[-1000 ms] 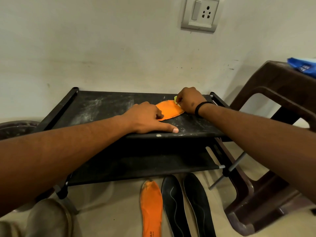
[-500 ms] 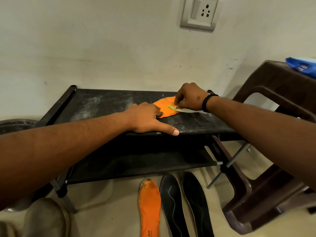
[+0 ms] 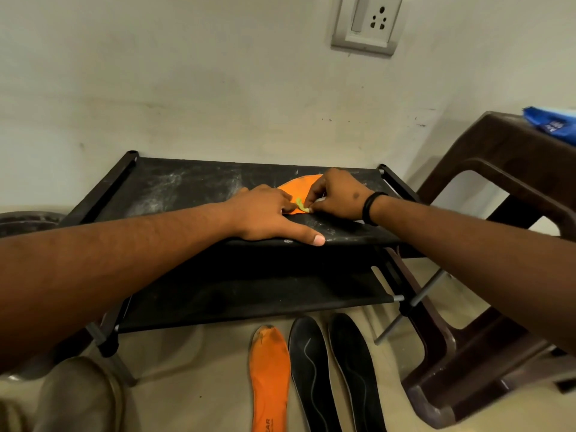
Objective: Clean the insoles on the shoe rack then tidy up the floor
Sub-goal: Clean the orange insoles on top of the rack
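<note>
Insole pinned on the rack's top shelf, brush at its near end

Insole (image 3: pixel 300 189), orange, lies on the top shelf of the shoe rack (image 3: pixel 187 188), toward its right end. We judge its long axis to run from near-left to far-right, away from us; only the far, rounded part shows, since both hands cover the rest.

Our left hand (image 3: pixel 271 215) rests flat over the near-left portion, fingers spread and thumb stretched along the shelf's front edge, holding the insole down. Our right hand (image 3: pixel 338 196) has its fingers curled, pinching a small yellow-green brush (image 3: pixel 301 206) whose tip touches the insole just beside the left fingers. The right hand is the nearer to the uncovered far end, so we expect the next stroke to run along that axis, outward from the left hand.

White dust streaks the shelf to the left of the hands. On the floor (image 3: pixel 193 385) below the rack lie another orange insole (image 3: pixel 269 378) and two black insoles (image 3: pixel 336 372), side by side. A brown plastic chair (image 3: pixel 505 213) stands to the right.
</note>
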The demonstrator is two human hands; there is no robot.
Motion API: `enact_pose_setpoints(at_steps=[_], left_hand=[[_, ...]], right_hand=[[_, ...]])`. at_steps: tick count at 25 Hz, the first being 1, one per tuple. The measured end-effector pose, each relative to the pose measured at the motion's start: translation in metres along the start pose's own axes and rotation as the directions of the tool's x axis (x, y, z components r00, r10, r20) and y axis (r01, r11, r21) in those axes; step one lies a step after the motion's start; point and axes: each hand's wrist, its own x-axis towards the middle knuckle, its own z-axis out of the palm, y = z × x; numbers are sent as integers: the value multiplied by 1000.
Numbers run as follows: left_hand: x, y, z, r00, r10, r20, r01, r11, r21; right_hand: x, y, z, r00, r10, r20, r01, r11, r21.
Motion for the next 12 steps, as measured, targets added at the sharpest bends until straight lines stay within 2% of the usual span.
enact_pose_setpoints(at_steps=[2,6,9,12], left_hand=[[0,0,-1,1000,-10,12,10,1000,-14],[0,-2,-2,999,-8,42,10,999,-38],[1,-4,1,999,-29,39,31,998,-55],[5,-7,3,999,-23,34,25,997,-71]], right_hand=[[8,1,-1,998,23,-55,-27,998,-56],[29,4,5,956,182,-231,-231,951,-207],[31,-5,19,979,105,-176,-139,971,-192],[19,-12,11,997,29,-70,-30,999,-20]])
